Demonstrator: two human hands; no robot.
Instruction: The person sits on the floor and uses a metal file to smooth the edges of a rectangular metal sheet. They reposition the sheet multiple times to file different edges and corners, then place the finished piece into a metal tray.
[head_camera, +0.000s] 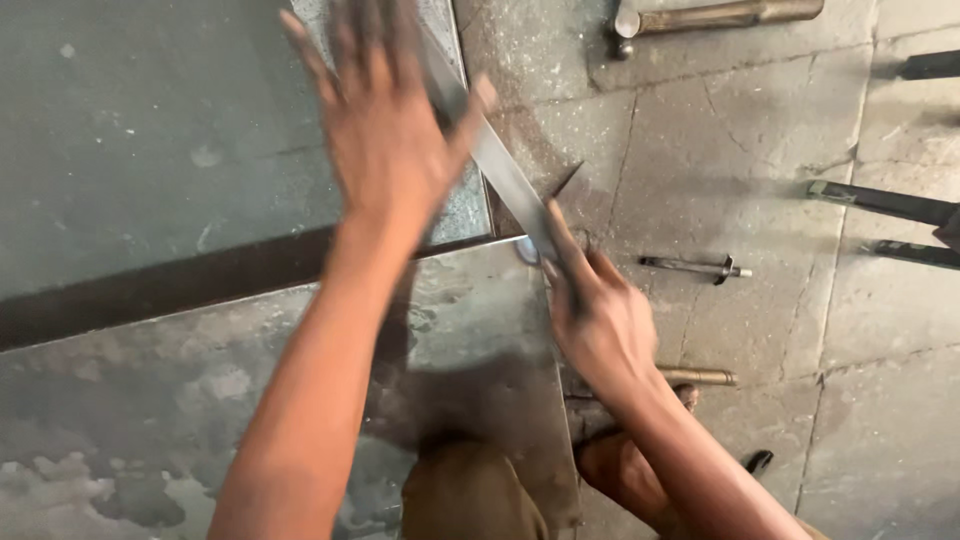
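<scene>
Both arms showing bare, no sleeves; left hand (385, 120) and right hand (598, 318) wearing no gloves; olive-brown trousers (470, 495) covering knee; dark sandal (760, 461) showing.

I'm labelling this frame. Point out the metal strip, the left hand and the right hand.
metal strip (497, 160): head view, its flat middle.
left hand (385, 130): head view, back of hand.
right hand (598, 318): head view, its knuckles.

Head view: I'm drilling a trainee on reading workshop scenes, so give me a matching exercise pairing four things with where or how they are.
Things:
1. left hand
2. right hand
3. metal ruler
4. small T-shaped tool

Places or states:
A. lies alone on the stone floor, right of both hands
B. spread open, fingers splayed, pressing down
C. runs diagonally at the sheet's edge
D. closed around a thin pointed tool

Pairs: 1-B, 2-D, 3-C, 4-A
</scene>
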